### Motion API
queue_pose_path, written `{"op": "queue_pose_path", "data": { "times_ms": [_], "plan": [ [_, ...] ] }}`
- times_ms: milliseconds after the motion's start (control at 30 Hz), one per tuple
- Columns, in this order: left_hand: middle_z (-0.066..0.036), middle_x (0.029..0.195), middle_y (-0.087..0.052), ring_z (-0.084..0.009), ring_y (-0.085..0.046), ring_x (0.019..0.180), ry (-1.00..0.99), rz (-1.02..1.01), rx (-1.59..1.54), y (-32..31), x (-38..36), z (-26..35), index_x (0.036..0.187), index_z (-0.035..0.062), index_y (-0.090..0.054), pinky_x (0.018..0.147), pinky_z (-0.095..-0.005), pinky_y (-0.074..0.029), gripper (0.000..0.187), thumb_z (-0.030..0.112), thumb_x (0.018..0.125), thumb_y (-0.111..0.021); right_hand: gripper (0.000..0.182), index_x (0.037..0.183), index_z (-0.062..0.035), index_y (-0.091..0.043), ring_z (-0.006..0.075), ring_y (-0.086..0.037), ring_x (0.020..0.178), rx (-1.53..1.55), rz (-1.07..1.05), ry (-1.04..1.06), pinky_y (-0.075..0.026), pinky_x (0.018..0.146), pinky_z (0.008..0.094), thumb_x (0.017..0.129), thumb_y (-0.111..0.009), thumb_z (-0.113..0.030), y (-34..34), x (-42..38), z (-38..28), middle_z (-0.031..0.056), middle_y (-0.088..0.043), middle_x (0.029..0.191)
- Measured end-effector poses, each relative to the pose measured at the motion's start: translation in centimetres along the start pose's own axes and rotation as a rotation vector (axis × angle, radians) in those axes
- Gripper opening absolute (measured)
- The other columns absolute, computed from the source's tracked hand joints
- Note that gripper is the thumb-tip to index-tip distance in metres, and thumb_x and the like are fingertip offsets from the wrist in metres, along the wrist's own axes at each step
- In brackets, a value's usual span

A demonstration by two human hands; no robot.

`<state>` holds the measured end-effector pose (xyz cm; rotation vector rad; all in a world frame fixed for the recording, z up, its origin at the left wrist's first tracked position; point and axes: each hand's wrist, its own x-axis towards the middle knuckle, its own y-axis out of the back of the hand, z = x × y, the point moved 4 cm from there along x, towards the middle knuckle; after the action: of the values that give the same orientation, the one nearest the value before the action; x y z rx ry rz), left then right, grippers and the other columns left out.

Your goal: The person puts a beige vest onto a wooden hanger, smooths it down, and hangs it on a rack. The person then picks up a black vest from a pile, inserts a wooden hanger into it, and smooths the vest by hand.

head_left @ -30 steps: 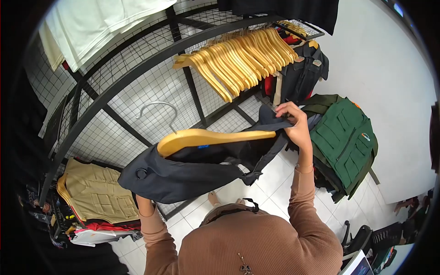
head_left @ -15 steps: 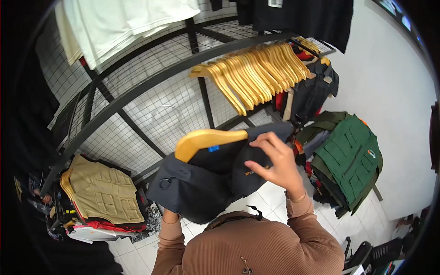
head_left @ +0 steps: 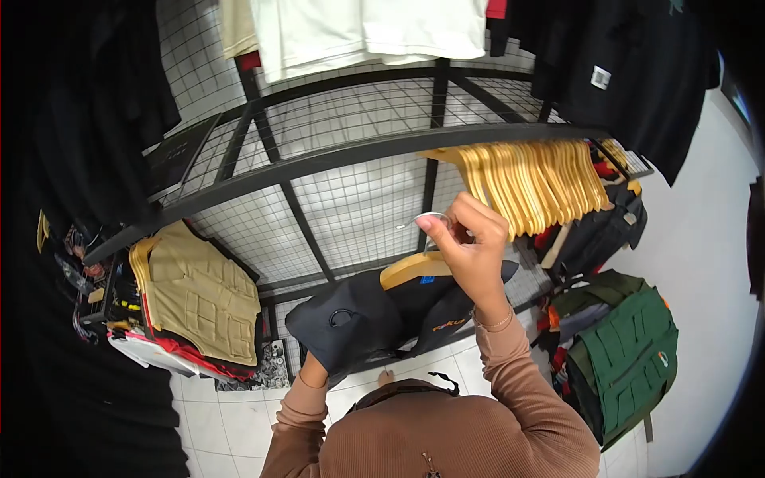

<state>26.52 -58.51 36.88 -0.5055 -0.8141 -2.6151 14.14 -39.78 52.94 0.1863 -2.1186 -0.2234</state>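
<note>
My right hand is closed around the metal hook of a wooden hanger, holding it up below the black rail. A dark grey vest with a metal ring and an orange logo hangs on that hanger. My left hand is under the vest's lower left edge, mostly hidden by the fabric, supporting it.
Several empty wooden hangers hang on the rail to the right. A beige vest hangs low at left, a green vest low at right, black vests behind. White shirts and black garments hang above a wire grid wall.
My right hand left the vest's shoulder and took the hanger's hook, lifting the hanger with the vest toward the rail. The view tilted upward.
</note>
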Motion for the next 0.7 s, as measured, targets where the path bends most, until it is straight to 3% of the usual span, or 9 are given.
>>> {"op": "queue_pose_path", "data": {
  "times_ms": [167,333,433,600,700],
  "plan": [
    [-0.012,0.116,-0.059,-0.0221,-0.058,0.103,-0.038,0.040,-0.092,0.0,3.4,-4.0,0.118,-0.0010,-0.055,0.090,-0.0314,-0.045,0.034,0.011,0.086,-0.058,0.036,0.056,0.0009,-0.041,0.0082,-0.028,0.046,-0.110,0.206,0.102,-0.022,0.042,0.0253,0.079,-0.068,-0.005,-4.1,2.2,1.3,0.0014,-0.037,0.053],
    [-0.013,0.115,-0.059,-0.0217,-0.057,0.104,-0.104,0.114,-0.051,1.1,7.8,-8.2,0.119,-0.0014,-0.054,0.090,-0.0313,-0.045,0.033,0.012,0.088,-0.056,0.026,0.062,0.0020,-0.047,0.0092,-0.037,0.043,-0.108,0.244,0.079,-0.029,0.041,0.0239,0.082,-0.064,-0.003,-8.6,4.8,4.0,0.0033,-0.043,0.053],
    [-0.013,0.116,-0.059,-0.0227,-0.057,0.106,-0.063,0.075,-0.300,1.0,10.3,-11.4,0.119,-0.0017,-0.054,0.091,-0.0320,-0.045,0.032,0.011,0.090,-0.054,0.021,0.066,0.0028,-0.051,0.0102,-0.044,0.044,0.021,0.223,0.011,-0.033,0.042,0.0233,0.083,-0.062,-0.003,-10.7,5.5,5.8,0.0046,-0.047,0.054],
    [-0.011,0.121,-0.057,-0.0224,-0.055,0.109,-0.036,-0.023,-0.318,1.7,12.0,-11.9,0.124,0.0011,-0.052,0.093,-0.0320,-0.044,0.037,0.011,0.089,-0.054,0.015,0.071,0.0033,-0.055,0.0105,-0.051,0.047,-0.048,0.188,-0.027,-0.038,0.044,0.0231,0.083,-0.063,-0.003,-12.2,4.7,7.9,0.0067,-0.053,0.057],
    [-0.011,0.110,-0.062,-0.0215,-0.059,0.101,0.002,-0.198,0.199,4.2,12.8,-11.1,0.115,0.0000,-0.058,0.088,-0.0324,-0.046,0.034,0.012,0.083,-0.063,0.015,0.071,0.0033,-0.055,0.0104,-0.051,0.047,-0.084,0.154,-0.084,-0.038,0.044,0.0232,0.082,-0.063,-0.002,-12.6,3.9,8.8,0.0072,-0.053,0.059]
  ]
}}
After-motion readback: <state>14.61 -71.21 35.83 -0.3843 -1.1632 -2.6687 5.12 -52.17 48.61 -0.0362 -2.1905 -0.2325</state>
